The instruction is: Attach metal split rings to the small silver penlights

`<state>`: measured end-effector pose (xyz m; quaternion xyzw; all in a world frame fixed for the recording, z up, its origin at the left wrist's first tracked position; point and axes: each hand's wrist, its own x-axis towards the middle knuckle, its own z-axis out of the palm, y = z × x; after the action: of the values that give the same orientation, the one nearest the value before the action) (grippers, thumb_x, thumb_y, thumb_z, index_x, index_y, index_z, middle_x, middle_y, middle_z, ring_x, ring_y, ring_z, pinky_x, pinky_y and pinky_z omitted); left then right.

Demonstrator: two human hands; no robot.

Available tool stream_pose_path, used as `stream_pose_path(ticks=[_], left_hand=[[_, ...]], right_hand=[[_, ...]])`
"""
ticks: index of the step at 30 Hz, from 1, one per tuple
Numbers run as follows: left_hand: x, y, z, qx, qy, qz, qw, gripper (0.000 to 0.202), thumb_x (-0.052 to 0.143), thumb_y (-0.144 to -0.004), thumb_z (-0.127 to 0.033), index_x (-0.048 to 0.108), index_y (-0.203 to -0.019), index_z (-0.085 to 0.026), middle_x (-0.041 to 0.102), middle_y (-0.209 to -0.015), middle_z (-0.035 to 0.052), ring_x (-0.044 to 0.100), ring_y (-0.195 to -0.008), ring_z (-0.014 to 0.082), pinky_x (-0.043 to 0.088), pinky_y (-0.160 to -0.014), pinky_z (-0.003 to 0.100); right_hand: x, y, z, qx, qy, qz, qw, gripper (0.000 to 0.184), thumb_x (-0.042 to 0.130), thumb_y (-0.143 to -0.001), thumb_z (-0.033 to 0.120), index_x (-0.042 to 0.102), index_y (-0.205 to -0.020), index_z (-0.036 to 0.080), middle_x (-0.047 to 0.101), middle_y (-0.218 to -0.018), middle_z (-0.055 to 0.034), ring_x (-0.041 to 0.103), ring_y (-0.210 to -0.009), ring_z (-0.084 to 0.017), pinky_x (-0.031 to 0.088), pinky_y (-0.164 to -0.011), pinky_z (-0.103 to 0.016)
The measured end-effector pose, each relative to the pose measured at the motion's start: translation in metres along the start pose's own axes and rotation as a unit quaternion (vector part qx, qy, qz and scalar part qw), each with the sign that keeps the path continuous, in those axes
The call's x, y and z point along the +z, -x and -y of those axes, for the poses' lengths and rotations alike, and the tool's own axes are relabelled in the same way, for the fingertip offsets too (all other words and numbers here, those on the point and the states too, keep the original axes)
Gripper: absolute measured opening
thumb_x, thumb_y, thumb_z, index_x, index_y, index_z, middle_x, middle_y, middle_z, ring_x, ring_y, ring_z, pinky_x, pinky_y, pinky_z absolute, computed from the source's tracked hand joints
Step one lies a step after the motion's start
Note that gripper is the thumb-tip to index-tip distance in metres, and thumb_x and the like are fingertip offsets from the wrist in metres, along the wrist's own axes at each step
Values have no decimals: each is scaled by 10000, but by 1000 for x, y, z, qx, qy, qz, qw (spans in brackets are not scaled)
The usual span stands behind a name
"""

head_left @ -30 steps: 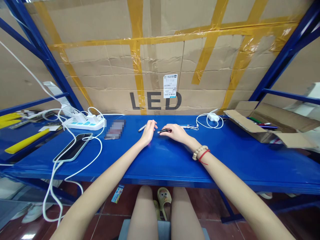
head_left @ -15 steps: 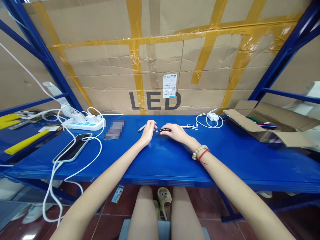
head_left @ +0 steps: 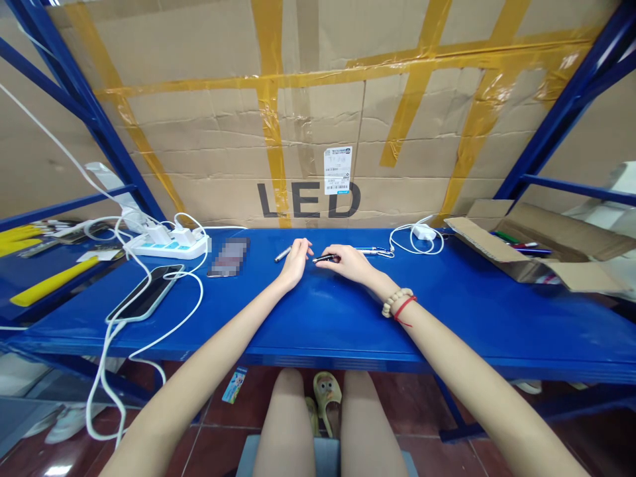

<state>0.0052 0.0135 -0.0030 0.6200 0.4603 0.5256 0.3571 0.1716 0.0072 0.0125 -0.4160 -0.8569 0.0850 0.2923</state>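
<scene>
Near the middle of the blue table (head_left: 318, 318), my two hands face each other a small gap apart. My left hand (head_left: 295, 262) has bent fingers closed around a slim silver pen-like piece (head_left: 283, 254), whose end sticks out to the left; the rest is hidden by the hand. Between thumb and fingers, my right hand (head_left: 348, 262) pinches a black pen (head_left: 325, 258) with a metal end that points left toward my left hand. Just behind my right hand lie blue-and-silver pens (head_left: 370, 251), partly covered by it.
To the left are a white power strip (head_left: 171, 247) with plugs, a phone (head_left: 144, 295) on a looping white cable and a second phone (head_left: 228, 257). A white charger (head_left: 424, 232) and an opened cardboard box (head_left: 497, 248) with pens stand right. A large carton (head_left: 223, 146) rises behind.
The black pen in my right hand has turned slightly, and its metal end has shifted a little to the right. My left hand has stayed almost still.
</scene>
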Motion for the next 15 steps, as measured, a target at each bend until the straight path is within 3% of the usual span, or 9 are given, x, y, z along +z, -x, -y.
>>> stream_pose_path(ticks=[15], left_hand=[[0,-1,3,6,8,1,1000,281,305,-926,-380,486,-824,-191,531,-735,1,465,-669,112,362,-604,218]], right_hand=[[-2,0,2,-6,-13,11,1000,208,591,-813,382,680,-920,227,643,-861,-16,542,-726,-123,330,-605,-218]])
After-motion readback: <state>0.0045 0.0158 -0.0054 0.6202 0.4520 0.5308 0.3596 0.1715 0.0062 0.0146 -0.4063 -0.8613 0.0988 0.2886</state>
